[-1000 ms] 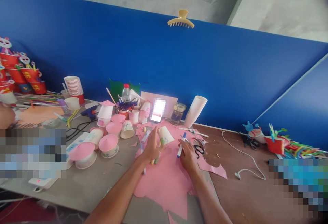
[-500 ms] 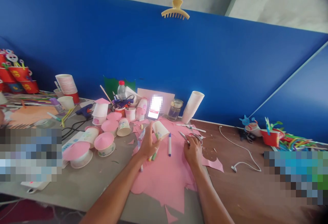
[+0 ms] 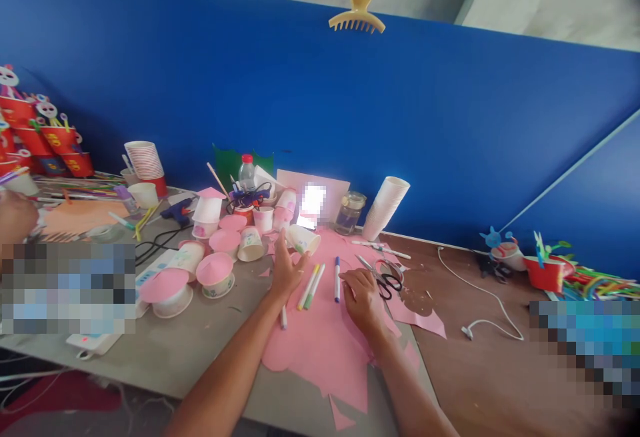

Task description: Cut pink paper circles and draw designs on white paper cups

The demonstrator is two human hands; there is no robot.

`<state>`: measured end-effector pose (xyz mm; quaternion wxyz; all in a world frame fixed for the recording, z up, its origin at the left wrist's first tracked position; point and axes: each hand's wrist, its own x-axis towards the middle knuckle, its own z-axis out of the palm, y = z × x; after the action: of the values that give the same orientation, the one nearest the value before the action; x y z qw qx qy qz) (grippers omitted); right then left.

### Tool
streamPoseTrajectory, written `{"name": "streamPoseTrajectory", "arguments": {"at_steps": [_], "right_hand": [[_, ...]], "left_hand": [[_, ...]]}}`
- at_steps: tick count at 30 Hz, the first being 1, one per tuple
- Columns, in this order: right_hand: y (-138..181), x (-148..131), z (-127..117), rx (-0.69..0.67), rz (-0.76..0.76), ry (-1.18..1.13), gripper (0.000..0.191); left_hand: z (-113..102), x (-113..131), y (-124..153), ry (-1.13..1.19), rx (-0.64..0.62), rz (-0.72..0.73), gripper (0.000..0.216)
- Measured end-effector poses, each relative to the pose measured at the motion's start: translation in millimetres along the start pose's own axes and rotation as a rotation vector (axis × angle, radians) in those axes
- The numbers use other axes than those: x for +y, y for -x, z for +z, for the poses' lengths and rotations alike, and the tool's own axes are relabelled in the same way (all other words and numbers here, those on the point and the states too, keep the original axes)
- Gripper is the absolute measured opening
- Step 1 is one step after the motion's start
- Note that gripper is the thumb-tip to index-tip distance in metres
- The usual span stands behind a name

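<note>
My left hand rests on a large pink paper sheet, fingers apart and raised. Its fingertips are beside a white paper cup that lies on its side; whether they touch it is unclear. My right hand lies on the pink sheet with its fingers curled in, and nothing shows in them. A blue-capped marker lies just left of it and black-handled scissors just right. A yellow and a green marker lie between my hands. Another marker pokes out under my left wrist.
Cups topped with pink paper stand to the left, by a glue gun and cables. A stack of white cups, a jar and a lit phone stand against the blue partition. A white cable trails right. Another person's hand is at far left.
My right hand laid the blue marker on the pink sheet and curled up beside it. My left hand let the yellow and green markers drop, and the cup moved away toward the phone.
</note>
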<state>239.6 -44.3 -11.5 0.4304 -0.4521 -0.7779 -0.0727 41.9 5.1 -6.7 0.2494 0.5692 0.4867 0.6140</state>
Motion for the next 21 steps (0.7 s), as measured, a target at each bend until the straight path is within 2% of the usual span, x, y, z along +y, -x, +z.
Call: {"name": "streamPoseTrajectory", "arguments": {"at_steps": [3, 8, 11, 15, 21], "right_hand": [[-2.3, -8.1, -1.1, -0.074, -0.083, -0.023, 0.028], [-3.6, -31.7, 4.8, -0.223, -0.262, -0.013, 0.041], [-3.3, -43.2, 9.5, -0.273, -0.338, -0.025, 0.037], [-2.2, -45.1, 11.3, -0.321, -0.307, -0.039, 0.025], [2.3, -32.6, 14.6, -0.329, -0.236, -0.012, 0.020]], "left_hand": [[-0.1, -3.9, -1.0, 0.014, 0.029, -0.019, 0.081], [0.1, -5.5, 0.2, 0.019, -0.003, -0.020, 0.081], [1.1, -4.3, 1.8, -0.006, -0.009, -0.026, 0.082], [2.2, -0.1, 3.5, -0.055, -0.028, 0.012, 0.080], [1.6, 5.4, 4.8, -0.120, -0.061, 0.070, 0.075]]}}
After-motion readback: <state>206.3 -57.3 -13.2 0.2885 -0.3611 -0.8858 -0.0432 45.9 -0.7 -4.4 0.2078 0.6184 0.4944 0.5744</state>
